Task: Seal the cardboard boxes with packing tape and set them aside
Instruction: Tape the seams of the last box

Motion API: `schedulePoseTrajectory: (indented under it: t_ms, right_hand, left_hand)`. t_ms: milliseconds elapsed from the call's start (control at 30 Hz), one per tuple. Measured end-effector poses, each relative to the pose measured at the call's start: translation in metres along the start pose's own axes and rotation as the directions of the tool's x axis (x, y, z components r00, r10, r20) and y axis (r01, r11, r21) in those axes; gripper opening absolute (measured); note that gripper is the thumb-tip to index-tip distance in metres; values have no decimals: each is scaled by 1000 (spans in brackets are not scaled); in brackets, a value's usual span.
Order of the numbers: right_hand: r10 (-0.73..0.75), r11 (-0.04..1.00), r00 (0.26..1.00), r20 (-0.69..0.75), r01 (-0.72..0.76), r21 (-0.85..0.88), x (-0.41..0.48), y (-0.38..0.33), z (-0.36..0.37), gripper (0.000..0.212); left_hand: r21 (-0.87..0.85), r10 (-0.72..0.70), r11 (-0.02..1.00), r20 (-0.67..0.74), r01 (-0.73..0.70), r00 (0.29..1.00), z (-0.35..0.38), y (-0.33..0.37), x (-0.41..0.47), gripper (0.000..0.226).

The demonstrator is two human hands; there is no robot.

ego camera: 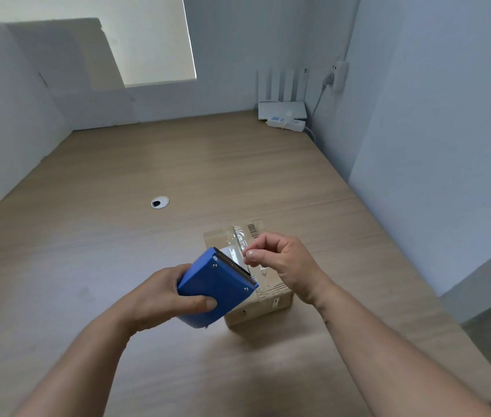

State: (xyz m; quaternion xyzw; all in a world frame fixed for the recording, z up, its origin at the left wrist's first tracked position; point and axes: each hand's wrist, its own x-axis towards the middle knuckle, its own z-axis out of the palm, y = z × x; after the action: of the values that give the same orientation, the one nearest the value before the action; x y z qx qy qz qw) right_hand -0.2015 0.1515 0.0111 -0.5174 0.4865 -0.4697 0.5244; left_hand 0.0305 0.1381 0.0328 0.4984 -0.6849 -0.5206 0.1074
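Two bare hands work above a small cardboard box (263,299) on the wooden table (118,236). Left hand (160,296): closed around the body of a blue tape dispenser (215,285), thumb lying across its near face, fingers wrapped behind. The dispenser is raised and tilted, its serrated cutter edge facing up and toward the box. Right hand (280,263): thumb and forefinger pinched together on the free end of the clear packing tape (239,246) just beyond the cutter; the other fingers are curled. The box sits directly beneath both hands, right of the table's centre, flaps closed, with clear tape already across its top and a barcode label at its far edge. A round cable grommet (160,202) lies well apart to the left. A white power strip (286,123) rests at the far right corner of the table.
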Motion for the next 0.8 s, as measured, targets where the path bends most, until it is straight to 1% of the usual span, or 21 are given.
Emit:
schedulePoseTrajectory:
  t_ms: [33, 133, 233, 300, 367, 433, 500, 567, 633, 733, 800]
  right_hand:
    - [-10, 1000, 1000, -6, 10, -6, -1, -1, 0, 6]
    - [-41, 998, 998, -51, 38, -57, -1, 2, 1, 17]
    - [-75, 986, 985, -155, 50, -157, 1, 11, -3, 21]
    - [-61, 984, 977, -202, 25, -177, -1, 20, -6, 23]
    - [-9, 991, 966, -258, -25, -128, -6, 29, -15, 25]
    - [46, 994, 928, -369, -80, -80, -15, 41, -36, 26]
    - [83, 985, 885, -459, -142, -96, -23, 57, -56, 28]
    - [118, 972, 879, -463, -198, -129, -29, 72, -60, 29]
    - [131, 962, 880, -456, -224, -155, -30, 84, -53, 31]
    - [133, 953, 874, -467, -242, -183, -28, 94, -50, 31]
    - [144, 950, 860, -490, -259, -175, -28, 101, -52, 31]
  left_hand:
    - [0, -6, 1000, 0, 6, 1000, 1, 1, 0, 67]
    - [6, -38, 999, -44, 38, 998, 4, 5, 1, 86]
    - [17, -68, 997, -102, 70, 992, 10, 10, 3, 99]
    - [11, -98, 995, -101, 99, 990, 11, 13, 1, 100]
    - [48, -137, 989, -75, 141, 988, 2, 11, -6, 100]
    - [90, -194, 976, -64, 200, 979, -13, -1, -21, 101]
    - [133, -276, 950, -70, 283, 959, -29, -14, -38, 104]
    - [197, -350, 913, -73, 357, 934, -35, -22, -46, 103]
    - [244, -393, 880, -105, 407, 913, -33, -28, -44, 103]
    - [295, -404, 853, -148, 430, 903, -29, -33, -35, 112]
    - [322, -406, 839, -163, 438, 899, -26, -36, -29, 108]
